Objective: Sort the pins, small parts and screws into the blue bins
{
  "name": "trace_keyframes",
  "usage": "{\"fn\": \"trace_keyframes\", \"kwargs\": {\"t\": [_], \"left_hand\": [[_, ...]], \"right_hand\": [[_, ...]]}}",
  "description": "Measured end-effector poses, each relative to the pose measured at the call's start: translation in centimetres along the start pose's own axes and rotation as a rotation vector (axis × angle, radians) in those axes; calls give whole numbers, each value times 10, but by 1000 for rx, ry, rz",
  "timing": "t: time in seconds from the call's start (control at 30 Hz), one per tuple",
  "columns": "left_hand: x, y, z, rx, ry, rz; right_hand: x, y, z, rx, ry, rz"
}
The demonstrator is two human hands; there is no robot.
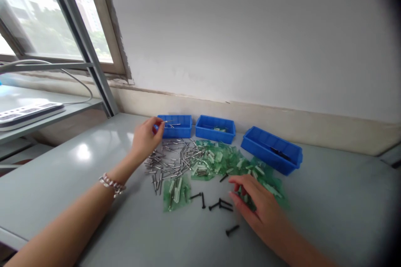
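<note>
The left hand (146, 135) holds a pin (168, 122) over a bin (179, 133).

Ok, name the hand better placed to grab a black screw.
Probably the right hand: it is near the black screws, while the left hand pinches a thin piece by the leftmost bin.

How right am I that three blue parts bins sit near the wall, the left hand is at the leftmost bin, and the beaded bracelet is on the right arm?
One slip: the head view shows the beaded bracelet on the left forearm, not the right. Three blue parts bins do sit near the wall, with the left hand at the leftmost bin.
</note>
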State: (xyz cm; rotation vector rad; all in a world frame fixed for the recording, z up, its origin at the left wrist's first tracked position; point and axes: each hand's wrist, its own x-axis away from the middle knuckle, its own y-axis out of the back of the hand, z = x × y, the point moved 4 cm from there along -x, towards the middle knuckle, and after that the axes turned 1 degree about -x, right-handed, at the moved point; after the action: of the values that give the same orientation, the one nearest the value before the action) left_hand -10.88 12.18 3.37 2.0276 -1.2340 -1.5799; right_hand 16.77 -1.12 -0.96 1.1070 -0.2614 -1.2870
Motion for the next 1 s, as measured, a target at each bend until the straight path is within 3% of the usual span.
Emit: {"fn": "trace_keyframes", "kwargs": {"t": [0.1,0.2,0.63,1.0], "left_hand": [[-7,-2,27,-106,116,-13],[-8,-7,38,-170,149,33],[-6,-16,41,-235,207,216],[-7,-16,45,-217,205,207]], "right_hand": [[0,0,1,-7,10,7],[0,0,1,-8,6,23],[-1,1,4,-23,0,60],[-1,0,4,-21,15,52]]}}
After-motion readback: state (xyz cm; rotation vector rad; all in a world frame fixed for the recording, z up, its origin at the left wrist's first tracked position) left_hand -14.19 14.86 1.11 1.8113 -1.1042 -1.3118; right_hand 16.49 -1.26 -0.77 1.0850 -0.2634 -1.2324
